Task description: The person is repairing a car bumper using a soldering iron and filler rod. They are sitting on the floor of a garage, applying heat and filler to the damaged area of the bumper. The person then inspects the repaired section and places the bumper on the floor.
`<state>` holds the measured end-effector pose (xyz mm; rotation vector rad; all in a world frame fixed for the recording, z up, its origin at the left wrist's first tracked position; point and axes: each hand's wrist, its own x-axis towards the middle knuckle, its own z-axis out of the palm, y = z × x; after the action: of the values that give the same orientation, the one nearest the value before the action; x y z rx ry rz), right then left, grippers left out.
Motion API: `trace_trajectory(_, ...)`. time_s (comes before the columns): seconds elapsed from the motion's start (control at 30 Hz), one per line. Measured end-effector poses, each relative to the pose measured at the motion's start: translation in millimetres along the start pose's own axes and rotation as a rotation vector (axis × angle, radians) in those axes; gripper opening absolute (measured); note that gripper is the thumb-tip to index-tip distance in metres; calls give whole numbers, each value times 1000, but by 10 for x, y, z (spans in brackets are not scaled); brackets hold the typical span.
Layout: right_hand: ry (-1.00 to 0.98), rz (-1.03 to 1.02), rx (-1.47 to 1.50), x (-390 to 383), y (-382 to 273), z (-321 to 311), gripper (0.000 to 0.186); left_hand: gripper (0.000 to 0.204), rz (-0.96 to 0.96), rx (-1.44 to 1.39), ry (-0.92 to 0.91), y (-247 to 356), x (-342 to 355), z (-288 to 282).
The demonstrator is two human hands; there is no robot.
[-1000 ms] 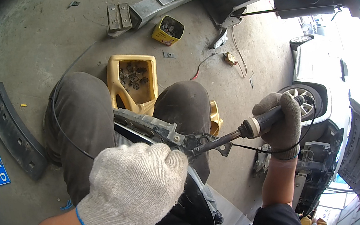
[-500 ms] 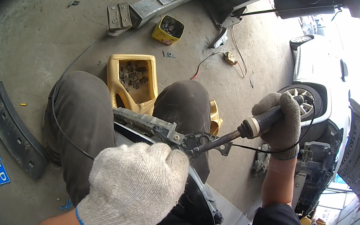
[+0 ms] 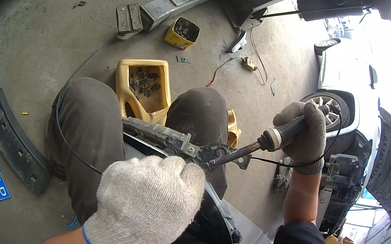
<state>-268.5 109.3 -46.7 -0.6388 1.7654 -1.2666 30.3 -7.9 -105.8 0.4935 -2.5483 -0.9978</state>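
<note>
The gloved right hand (image 3: 306, 133) is clamped on the black-handled, metal-shafted tool (image 3: 290, 130), apparently for steady aim. Its shaft (image 3: 236, 154) extends to the long grey plastic vehicle part (image 3: 169, 135), set between the knees (image 3: 196, 107), presumably for bracing. The gloved left hand (image 3: 145, 208) curls near the shaft's end; its grip is hidden, closure indeterminable.

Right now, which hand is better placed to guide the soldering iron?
Probably the right hand: it grips the soldering iron by its handle, shaft pointing toward the plastic car part. The left hand is closed beside the shaft's far end.
</note>
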Motion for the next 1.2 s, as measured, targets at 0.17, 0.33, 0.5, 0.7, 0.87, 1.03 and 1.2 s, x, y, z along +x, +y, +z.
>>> trace_trajectory(0.17, 40, -11, -7, -10, 3, 25, 54, 20, -2, -2, -2, 0, 6, -2)
trace_trajectory(0.33, 123, 8, -38, -9, -15, 143, 59, 20, -2, 4, 2, 1, 2, 15)
trace_trajectory(0.5, 3, 7, 15, -2, 18, -9, 55, 20, 5, 10, 3, 3, 0, 12)
trace_trajectory(0.7, 32, 6, 19, -9, 34, 14, 56, 18, 9, 8, 43, -7, -5, 37)
trace_trajectory(0.87, 12, 14, 31, -15, 35, -12, 55, 18, 6, 8, 11, 2, 7, 38)
trace_trajectory(1.03, 39, 19, 58, -30, 49, -1, 55, 18, 1, 14, 0, 9, 5, 40)
trace_trajectory(1.2, 37, 14, 56, -23, 67, 0, 55, 19, 8, 21, 14, 7, 13, 39)
